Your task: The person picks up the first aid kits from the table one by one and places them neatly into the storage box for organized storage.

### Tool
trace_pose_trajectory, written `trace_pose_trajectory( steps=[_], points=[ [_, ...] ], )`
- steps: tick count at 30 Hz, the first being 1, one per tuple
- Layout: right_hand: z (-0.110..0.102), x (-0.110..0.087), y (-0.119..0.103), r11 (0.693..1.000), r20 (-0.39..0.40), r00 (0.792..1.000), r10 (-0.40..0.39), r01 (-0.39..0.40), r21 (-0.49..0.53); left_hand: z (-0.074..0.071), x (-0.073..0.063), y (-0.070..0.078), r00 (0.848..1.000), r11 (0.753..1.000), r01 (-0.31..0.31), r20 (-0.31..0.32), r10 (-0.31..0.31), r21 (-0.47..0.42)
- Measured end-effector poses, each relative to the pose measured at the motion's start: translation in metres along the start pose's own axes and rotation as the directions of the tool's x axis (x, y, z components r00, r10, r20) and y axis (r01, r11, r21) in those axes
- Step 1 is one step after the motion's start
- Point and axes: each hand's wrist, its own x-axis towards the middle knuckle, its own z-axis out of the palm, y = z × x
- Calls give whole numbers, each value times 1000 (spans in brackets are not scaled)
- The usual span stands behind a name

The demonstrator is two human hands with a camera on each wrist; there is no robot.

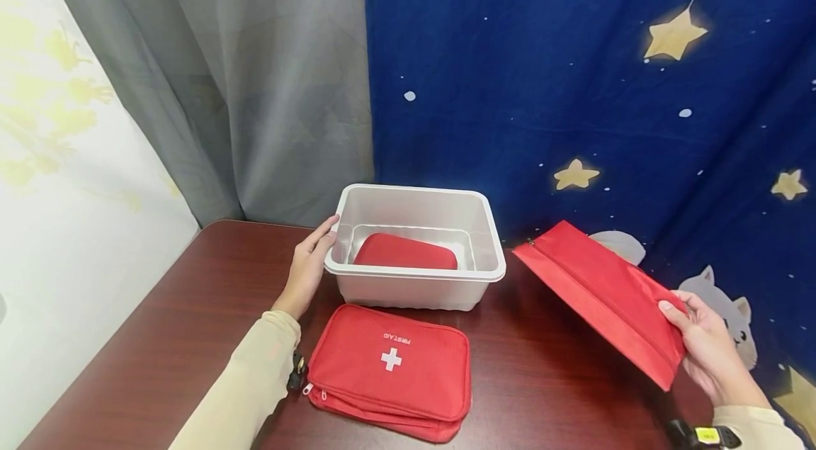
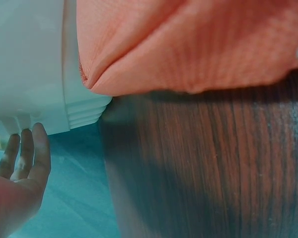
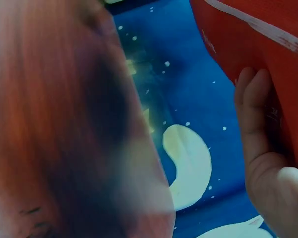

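Note:
My left hand (image 1: 307,267) rests against the left side of a white plastic bin (image 1: 408,290). Its fingers (image 2: 38,156) lie nearly straight on the outer wall in the left wrist view. Inside the bin is a red item (image 1: 405,252) with rounded corners. On the right, my right hand (image 1: 710,345) grips a flat red pouch (image 1: 605,294) by its near corner, thumb on the face and fingers behind. The pouch is held tilted above the table. A red first aid bag (image 1: 430,365) with a white cross lies in front of the bin.
The dark wooden table (image 1: 210,308) ends at a grey curtain (image 1: 293,81) and a blue star-patterned curtain (image 1: 484,81). A white patterned surface (image 1: 76,223) borders the table's left side. Zip pulls (image 1: 309,388) hang at the bag's left corner, near my left sleeve.

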Motion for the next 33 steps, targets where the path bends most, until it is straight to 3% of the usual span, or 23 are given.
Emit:
trace_pose_trajectory(
  steps=[7, 26, 33],
  points=[
    [9, 8, -11, 999, 23, 1000, -16, 14, 49, 2, -6, 11, 1000, 1000, -12, 2, 12, 22],
    [64, 31, -22, 992, 64, 997, -39, 31, 119, 1, -5, 8, 1000, 999, -24, -1, 24, 34],
    [86, 39, -24, 996, 72, 997, -21, 15, 86, 2, -5, 8, 1000, 999, -30, -3, 30, 38]
  ],
)
